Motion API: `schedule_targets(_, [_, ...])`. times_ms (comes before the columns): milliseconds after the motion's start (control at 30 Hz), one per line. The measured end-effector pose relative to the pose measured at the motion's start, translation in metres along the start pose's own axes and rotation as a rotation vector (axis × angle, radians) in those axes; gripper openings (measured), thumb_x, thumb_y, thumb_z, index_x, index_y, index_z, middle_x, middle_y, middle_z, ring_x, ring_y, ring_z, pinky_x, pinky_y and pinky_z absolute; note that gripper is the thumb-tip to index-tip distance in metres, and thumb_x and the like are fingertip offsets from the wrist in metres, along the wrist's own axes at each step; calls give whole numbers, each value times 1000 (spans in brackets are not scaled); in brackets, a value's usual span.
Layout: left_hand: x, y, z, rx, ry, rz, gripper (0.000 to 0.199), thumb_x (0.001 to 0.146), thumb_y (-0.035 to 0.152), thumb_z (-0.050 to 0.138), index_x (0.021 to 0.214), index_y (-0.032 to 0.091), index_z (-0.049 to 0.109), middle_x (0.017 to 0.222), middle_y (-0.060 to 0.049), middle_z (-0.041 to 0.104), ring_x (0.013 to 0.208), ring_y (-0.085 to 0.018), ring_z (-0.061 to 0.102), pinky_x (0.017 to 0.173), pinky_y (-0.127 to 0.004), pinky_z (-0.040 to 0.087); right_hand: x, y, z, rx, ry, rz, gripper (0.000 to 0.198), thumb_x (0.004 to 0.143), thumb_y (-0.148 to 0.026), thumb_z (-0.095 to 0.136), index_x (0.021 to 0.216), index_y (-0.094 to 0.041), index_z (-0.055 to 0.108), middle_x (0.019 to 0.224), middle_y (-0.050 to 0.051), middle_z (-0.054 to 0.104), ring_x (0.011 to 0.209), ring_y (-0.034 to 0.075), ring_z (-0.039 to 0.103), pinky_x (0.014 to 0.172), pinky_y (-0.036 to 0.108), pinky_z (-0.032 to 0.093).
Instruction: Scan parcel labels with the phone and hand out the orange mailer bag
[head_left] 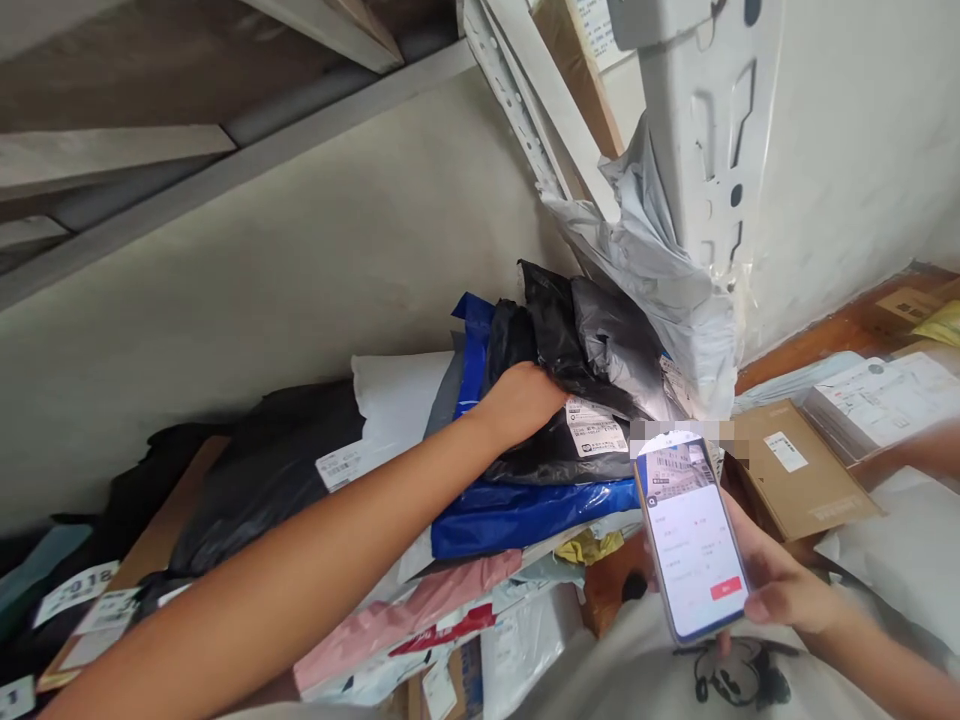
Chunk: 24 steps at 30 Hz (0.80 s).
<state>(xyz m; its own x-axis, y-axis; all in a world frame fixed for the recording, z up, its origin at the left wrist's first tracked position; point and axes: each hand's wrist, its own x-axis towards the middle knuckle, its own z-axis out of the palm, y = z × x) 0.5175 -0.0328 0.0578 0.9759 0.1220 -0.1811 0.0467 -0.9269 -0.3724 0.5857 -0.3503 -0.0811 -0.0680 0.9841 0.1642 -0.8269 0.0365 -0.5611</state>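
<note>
My left hand (526, 402) reaches across the pile, its fingers closed on a black plastic parcel bag (559, 325); the fingertips are partly hidden. Just below those fingers, a white shipping label (596, 427) shows on black plastic. In my right hand (772, 590) is a smartphone (694, 560), held tilted with its lit screen facing me. A camera picture of a label fills the top of that screen, and a red button shows lower down. Under the black bags lies a blue parcel bag (532, 518). A grey bag (619, 340) leans against the held one.
A perforated white metal post (709, 150) wrapped in plastic rises behind the pile. Cardboard boxes (806, 475) lie at right. More dark parcels (262, 470) extend left, with a pink bag (420, 610) lower down. A shelf beam (300, 150) crosses overhead.
</note>
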Motion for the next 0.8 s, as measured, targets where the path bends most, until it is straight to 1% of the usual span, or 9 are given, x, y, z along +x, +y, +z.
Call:
schedule_targets(67, [-4, -5, 11, 41, 87, 48, 22, 96, 16, 53, 88, 14, 74, 94, -12, 75, 98, -29, 71, 95, -44, 57, 0, 4, -2, 6, 49, 32, 113, 79, -34, 79, 157, -35, -3, 136, 14, 64, 113, 30, 71, 57, 22, 57])
schedule_targets(167, [-13, -10, 28, 44, 299, 109, 25, 96, 9, 48, 97, 15, 72, 102, -12, 73, 111, -27, 66, 114, -52, 45, 11, 9, -1, 33, 71, 96, 115, 77, -34, 77, 155, -35, -7, 125, 12, 69, 101, 30, 75, 47, 16, 48])
schedule_targets(200, [-14, -11, 32, 22, 352, 104, 29, 95, 6, 45, 102, 16, 72, 107, -12, 72, 117, -27, 63, 117, -55, 40, 18, 10, 0, 37, 69, 109, 115, 75, -34, 78, 155, -35, -6, 123, 12, 69, 96, 29, 76, 44, 16, 46])
schedule_targets(267, [-15, -13, 36, -34, 399, 94, 38, 92, 1, 42, 114, 17, 69, 119, -13, 69, 130, -28, 56, 120, -60, 35, 35, 14, 3, 35, 79, 107, 112, 72, -35, 78, 153, -36, 1, 123, 11, 67, 82, 24, 76, 41, 15, 43])
schedule_targets(367, [-11, -17, 32, -101, 362, 140, 48, 90, 0, 41, 131, 16, 61, 132, -14, 64, 142, -27, 45, 122, -59, 33, 64, 18, 6, 19, 146, 96, 99, 70, -37, 75, 149, -34, 14, 119, 8, 67, 66, 17, 70, 39, 16, 43])
schedule_targets(433, [-6, -22, 25, -108, 325, 183, 48, 90, -1, 40, 130, 14, 61, 134, -14, 64, 143, -26, 44, 123, -59, 30, 81, 18, 8, -1, 196, 68, 90, 70, -38, 74, 144, -32, 23, 112, 6, 67, 62, 16, 68, 37, 19, 47])
schedule_targets(500, [-2, -27, 18, -92, 304, 218, 44, 91, -1, 38, 123, 13, 64, 133, -14, 65, 143, -25, 44, 124, -59, 27, 93, 17, 10, -16, 220, 40, 83, 70, -40, 73, 139, -31, 27, 110, 5, 66, 62, 17, 68, 36, 21, 50])
schedule_targets(600, [3, -33, 10, -52, 285, 263, 39, 94, 1, 38, 119, 12, 66, 134, -15, 65, 142, -24, 47, 125, -58, 26, 101, 13, 13, -8, 203, 33, 81, 72, -42, 72, 138, -32, 26, 114, 5, 65, 65, 18, 70, 37, 21, 50])
schedule_targets(800, [5, -35, -1, -10, 193, 269, 38, 98, 5, 41, 126, 14, 65, 136, -15, 64, 141, -23, 47, 126, -58, 21, 98, 11, 17, -27, 177, 16, 82, 75, -45, 72, 141, -34, 24, 112, 5, 67, 61, 17, 69, 37, 21, 50])
